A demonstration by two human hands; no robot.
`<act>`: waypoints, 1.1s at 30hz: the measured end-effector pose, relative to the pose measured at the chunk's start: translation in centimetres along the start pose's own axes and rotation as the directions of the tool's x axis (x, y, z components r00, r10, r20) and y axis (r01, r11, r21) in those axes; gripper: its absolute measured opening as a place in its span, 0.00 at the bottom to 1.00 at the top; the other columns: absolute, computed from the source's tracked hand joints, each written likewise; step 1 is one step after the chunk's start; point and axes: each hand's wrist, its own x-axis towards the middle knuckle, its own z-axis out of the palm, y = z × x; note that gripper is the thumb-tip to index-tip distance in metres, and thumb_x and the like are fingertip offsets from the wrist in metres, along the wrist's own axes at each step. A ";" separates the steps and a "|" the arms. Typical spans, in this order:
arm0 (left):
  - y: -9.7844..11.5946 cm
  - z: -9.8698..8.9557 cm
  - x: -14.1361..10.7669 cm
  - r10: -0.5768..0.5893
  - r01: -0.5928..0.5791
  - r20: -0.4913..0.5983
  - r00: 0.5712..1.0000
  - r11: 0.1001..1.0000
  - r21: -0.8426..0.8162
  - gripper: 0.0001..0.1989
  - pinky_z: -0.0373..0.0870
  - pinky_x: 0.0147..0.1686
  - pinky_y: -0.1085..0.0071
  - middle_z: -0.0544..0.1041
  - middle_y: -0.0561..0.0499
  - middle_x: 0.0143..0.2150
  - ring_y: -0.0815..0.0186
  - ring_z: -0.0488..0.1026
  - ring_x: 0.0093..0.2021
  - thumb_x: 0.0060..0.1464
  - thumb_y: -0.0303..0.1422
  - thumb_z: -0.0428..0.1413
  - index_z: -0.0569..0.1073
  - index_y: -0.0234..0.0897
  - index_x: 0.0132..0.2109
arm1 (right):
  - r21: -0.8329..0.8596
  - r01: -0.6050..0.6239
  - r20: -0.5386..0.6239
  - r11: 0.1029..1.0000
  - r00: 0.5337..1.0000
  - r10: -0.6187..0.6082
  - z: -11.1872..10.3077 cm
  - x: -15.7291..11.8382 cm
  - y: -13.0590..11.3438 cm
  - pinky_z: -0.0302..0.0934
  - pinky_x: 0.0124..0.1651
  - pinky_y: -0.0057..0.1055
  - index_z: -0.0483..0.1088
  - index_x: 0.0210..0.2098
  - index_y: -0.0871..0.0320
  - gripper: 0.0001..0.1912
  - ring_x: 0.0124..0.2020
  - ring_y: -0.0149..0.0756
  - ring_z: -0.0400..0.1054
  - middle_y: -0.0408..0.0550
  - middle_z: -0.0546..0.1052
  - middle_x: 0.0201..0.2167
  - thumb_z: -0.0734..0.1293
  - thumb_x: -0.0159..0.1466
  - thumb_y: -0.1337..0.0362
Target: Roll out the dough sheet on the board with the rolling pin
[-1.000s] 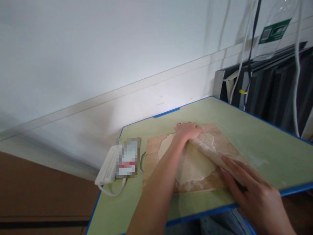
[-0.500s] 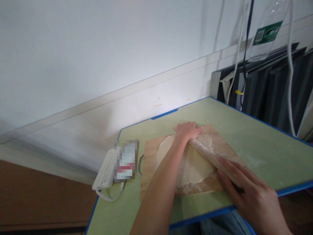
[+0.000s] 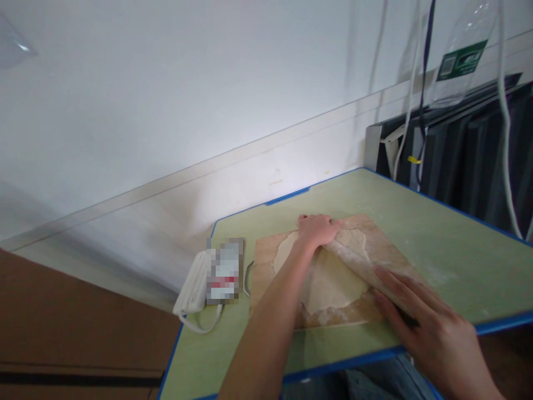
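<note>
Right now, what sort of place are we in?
Maybe a corner of a home, though I can't be sure. A green table sits by a white wall, with flattened dough on a wooden board and a face mask nearby.

Head-worn camera, facing forward, down at hands.

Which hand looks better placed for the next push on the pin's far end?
Left, I'd judge: the left hand is already on the far end of the pin, over the board, while the right hand holds the near end.
</note>
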 end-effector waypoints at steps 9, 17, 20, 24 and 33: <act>0.2 0.0 1.1 -0.010 0.010 0.011 1.000 1.000 0.003 0.20 0.60 0.47 0.60 0.74 0.52 0.48 0.60 0.68 0.48 0.54 0.46 0.40 0.73 0.45 0.43 | 0.019 -0.022 0.011 1.000 1.000 0.022 -0.1 -0.2 0.1 0.64 0.43 0.37 0.64 0.51 0.58 0.19 0.42 0.41 0.69 0.50 0.74 0.42 0.58 0.62 0.59; 0.4 0.1 2.1 0.001 -0.001 0.019 1.000 1.000 -0.020 0.21 0.62 0.45 0.63 0.74 0.50 0.47 0.59 0.68 0.48 0.52 0.47 0.42 0.72 0.44 0.43 | 0.044 -0.028 0.034 0.999 0.999 0.026 -0.3 -0.3 0.0 0.64 0.42 0.37 0.63 0.52 0.55 0.19 0.41 0.42 0.70 0.50 0.74 0.43 0.57 0.63 0.58; 0.4 0.2 2.4 0.006 -0.006 0.008 1.000 1.000 -0.027 0.20 0.64 0.42 0.64 0.75 0.50 0.45 0.59 0.69 0.46 0.51 0.46 0.43 0.73 0.43 0.41 | 0.038 -0.023 0.045 0.999 0.999 0.021 -0.4 -0.3 0.0 0.64 0.41 0.38 0.63 0.52 0.56 0.20 0.40 0.43 0.70 0.50 0.74 0.41 0.56 0.63 0.57; 0.5 0.2 2.6 0.007 -0.007 0.006 1.000 0.999 -0.038 0.20 0.65 0.41 0.65 0.75 0.50 0.45 0.59 0.69 0.46 0.51 0.46 0.42 0.73 0.42 0.41 | 0.026 -0.038 0.051 0.999 0.998 0.036 -0.4 -0.4 0.0 0.64 0.42 0.38 0.62 0.53 0.58 0.21 0.42 0.44 0.69 0.52 0.73 0.43 0.57 0.63 0.58; 0.5 0.2 2.4 0.005 -0.005 -0.007 1.000 0.999 -0.034 0.17 0.64 0.42 0.65 0.76 0.50 0.42 0.59 0.70 0.45 0.51 0.43 0.44 0.73 0.43 0.38 | 0.009 -0.019 0.046 1.000 0.999 0.018 -0.5 -0.2 -0.1 0.65 0.40 0.38 0.64 0.50 0.58 0.19 0.40 0.43 0.70 0.51 0.75 0.40 0.56 0.63 0.57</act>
